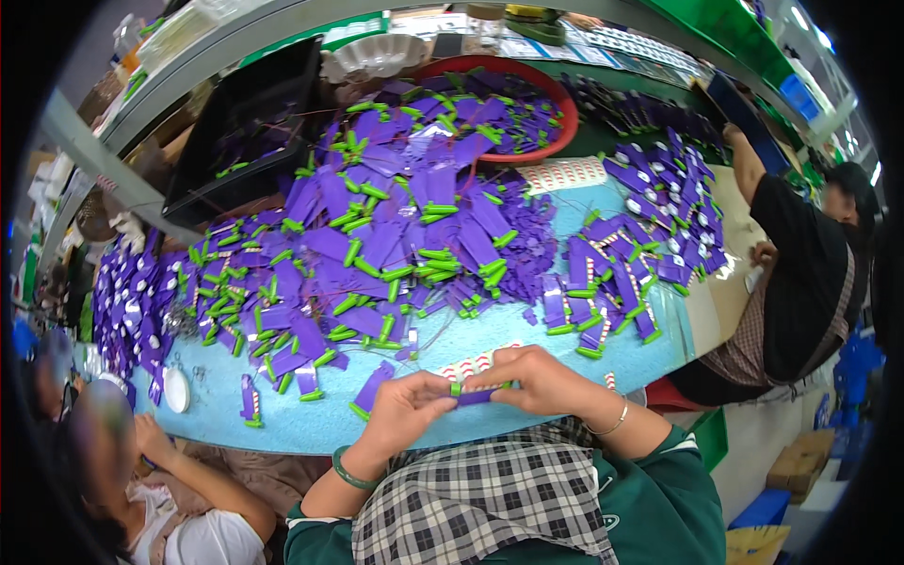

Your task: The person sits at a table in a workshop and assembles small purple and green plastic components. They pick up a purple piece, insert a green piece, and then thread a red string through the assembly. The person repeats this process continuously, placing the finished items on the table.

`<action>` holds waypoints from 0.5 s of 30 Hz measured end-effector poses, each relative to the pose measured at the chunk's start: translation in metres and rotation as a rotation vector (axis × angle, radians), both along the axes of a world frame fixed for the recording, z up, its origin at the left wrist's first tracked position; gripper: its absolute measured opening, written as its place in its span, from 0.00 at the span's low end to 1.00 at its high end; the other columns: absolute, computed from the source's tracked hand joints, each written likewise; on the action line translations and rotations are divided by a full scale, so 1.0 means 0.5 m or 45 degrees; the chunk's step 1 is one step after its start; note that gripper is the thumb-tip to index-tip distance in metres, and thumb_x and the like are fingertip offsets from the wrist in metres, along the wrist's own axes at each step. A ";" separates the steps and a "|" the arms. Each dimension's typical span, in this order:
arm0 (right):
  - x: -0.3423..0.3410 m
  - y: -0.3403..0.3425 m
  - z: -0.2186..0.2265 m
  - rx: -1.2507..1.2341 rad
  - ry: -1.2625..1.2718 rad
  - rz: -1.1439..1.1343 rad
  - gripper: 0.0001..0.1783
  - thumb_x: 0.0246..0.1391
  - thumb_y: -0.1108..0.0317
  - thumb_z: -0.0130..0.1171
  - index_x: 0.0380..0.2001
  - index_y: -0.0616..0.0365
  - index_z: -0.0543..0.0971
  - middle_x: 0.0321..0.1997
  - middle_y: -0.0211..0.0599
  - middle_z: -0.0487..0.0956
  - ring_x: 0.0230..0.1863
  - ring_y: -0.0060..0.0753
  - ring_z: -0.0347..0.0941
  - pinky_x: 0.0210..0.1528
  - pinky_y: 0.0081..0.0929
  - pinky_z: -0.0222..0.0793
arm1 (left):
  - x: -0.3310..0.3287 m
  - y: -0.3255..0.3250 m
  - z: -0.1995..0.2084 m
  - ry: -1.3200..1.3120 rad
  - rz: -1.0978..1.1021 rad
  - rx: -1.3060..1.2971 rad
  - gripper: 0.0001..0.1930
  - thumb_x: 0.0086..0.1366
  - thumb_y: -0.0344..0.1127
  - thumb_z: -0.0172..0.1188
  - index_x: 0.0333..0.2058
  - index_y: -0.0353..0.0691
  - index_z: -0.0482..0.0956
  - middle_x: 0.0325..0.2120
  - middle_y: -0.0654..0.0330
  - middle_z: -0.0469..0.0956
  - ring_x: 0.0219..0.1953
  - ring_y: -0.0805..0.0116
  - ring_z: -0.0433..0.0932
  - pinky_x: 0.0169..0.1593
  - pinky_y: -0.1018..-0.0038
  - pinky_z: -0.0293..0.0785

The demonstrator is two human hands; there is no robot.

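Observation:
Near the table's front edge, my left hand [407, 407] and my right hand [539, 380] hold one purple flat piece with a green end [476, 397] between them. The left fingers pinch its green end, and the right thumb and fingers grip the other end. Just behind my hands lies a white sticker sheet with red marks [460, 368], partly covered by my fingers. Left of my left hand, another purple piece with a green end [374, 386] rests on the table. A large heap of similar purple-and-green pieces [381, 235] spreads beyond my hands.
A red basin [567, 118] full of pieces stands behind the heap, with a black bin [250, 122] to its left. More striped pieces [603, 282] lie right. A white round lid [176, 390] sits left. People work at both sides; a metal shelf frame [104, 169] crosses the left.

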State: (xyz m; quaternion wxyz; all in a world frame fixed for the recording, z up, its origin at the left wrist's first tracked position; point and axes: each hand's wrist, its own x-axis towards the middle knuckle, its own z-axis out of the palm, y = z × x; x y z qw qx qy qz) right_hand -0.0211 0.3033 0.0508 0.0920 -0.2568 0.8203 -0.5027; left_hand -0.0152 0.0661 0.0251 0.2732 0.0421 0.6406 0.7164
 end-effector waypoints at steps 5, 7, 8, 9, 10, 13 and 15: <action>0.028 -0.054 -0.009 -0.494 -0.311 -0.244 0.22 0.44 0.78 0.64 0.47 0.54 0.80 0.27 0.32 0.77 0.33 0.27 0.74 0.37 0.22 0.71 | -0.005 0.023 0.024 -0.007 0.031 0.161 0.09 0.54 0.24 0.66 0.35 0.34 0.79 0.35 0.62 0.79 0.35 0.75 0.77 0.41 0.76 0.74; 0.031 -0.059 -0.027 -0.598 -0.231 -0.060 0.22 0.47 0.77 0.64 0.49 0.56 0.78 0.31 0.31 0.78 0.32 0.23 0.73 0.36 0.21 0.71 | -0.017 0.017 0.023 -0.072 0.094 0.404 0.09 0.53 0.25 0.67 0.34 0.34 0.80 0.38 0.61 0.77 0.35 0.74 0.76 0.43 0.74 0.73; 0.027 -0.051 -0.015 -0.560 -0.215 0.072 0.22 0.47 0.77 0.64 0.49 0.56 0.78 0.32 0.31 0.78 0.31 0.23 0.73 0.35 0.21 0.71 | -0.020 0.005 0.036 -0.042 -0.012 0.362 0.09 0.52 0.24 0.66 0.34 0.35 0.80 0.42 0.59 0.75 0.37 0.72 0.76 0.45 0.71 0.71; 0.019 -0.040 -0.007 -0.521 -0.199 0.204 0.21 0.48 0.77 0.64 0.48 0.56 0.78 0.33 0.31 0.78 0.30 0.22 0.73 0.35 0.21 0.71 | -0.024 -0.006 0.042 0.191 -0.109 0.246 0.08 0.52 0.24 0.65 0.33 0.35 0.80 0.41 0.59 0.75 0.37 0.72 0.77 0.44 0.72 0.71; 0.010 -0.025 -0.002 -0.471 -0.181 0.243 0.20 0.45 0.78 0.64 0.45 0.58 0.79 0.34 0.34 0.79 0.30 0.27 0.74 0.33 0.23 0.71 | -0.030 -0.015 0.049 0.425 -0.206 0.130 0.08 0.53 0.24 0.65 0.33 0.35 0.80 0.41 0.59 0.75 0.36 0.72 0.77 0.43 0.72 0.72; -0.009 -0.020 0.023 -0.338 0.055 0.100 0.15 0.46 0.74 0.65 0.40 0.58 0.79 0.32 0.35 0.79 0.28 0.27 0.75 0.30 0.25 0.70 | -0.033 -0.002 0.088 0.860 -0.319 -0.255 0.07 0.51 0.23 0.64 0.31 0.35 0.80 0.38 0.57 0.75 0.33 0.68 0.77 0.38 0.75 0.72; 0.000 -0.039 0.016 -0.173 0.302 0.076 0.09 0.45 0.68 0.67 0.31 0.56 0.79 0.27 0.33 0.78 0.26 0.31 0.74 0.27 0.28 0.70 | -0.030 0.011 0.096 0.917 -0.315 -0.364 0.06 0.50 0.22 0.64 0.29 0.34 0.79 0.37 0.56 0.75 0.32 0.67 0.77 0.36 0.76 0.71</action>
